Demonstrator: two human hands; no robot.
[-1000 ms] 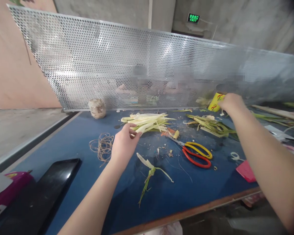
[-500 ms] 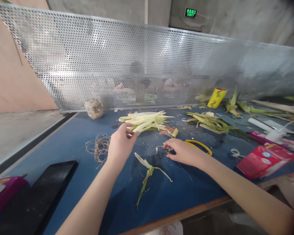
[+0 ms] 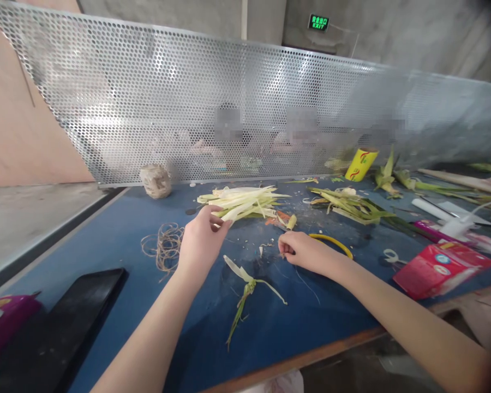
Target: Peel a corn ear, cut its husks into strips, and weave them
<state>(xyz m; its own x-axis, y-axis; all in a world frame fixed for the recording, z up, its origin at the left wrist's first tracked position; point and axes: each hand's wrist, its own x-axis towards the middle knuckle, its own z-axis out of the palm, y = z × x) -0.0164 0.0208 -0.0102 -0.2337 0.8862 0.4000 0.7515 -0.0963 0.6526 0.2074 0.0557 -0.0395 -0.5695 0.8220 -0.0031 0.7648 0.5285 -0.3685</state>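
Note:
My left hand (image 3: 202,237) is at the near edge of a pile of pale green corn husk strips (image 3: 245,199), its thumb and fingers closed on a strip. To the right, my right hand (image 3: 306,252) is low over the blue table, fingers curled in a pinch; what they hold, if anything, is hidden. Between my forearms lies a small figure of tied husk (image 3: 249,286), with two pale arms spread and thin green ends below. A yellow ring-shaped band (image 3: 333,244) lies behind my right wrist.
A tangle of brown twine (image 3: 166,248) and a black tray (image 3: 82,311) are on the left. A twine roll (image 3: 156,181) stands near the perforated metal screen (image 3: 147,109). More husks (image 3: 352,204), a yellow can (image 3: 360,165), scissors (image 3: 393,257) and a red packet (image 3: 442,267) are rightward.
My right hand's fingers have curled from a loose spread into a closed pinch, with the hand shifting slightly right. My left hand has stayed at the husk pile.

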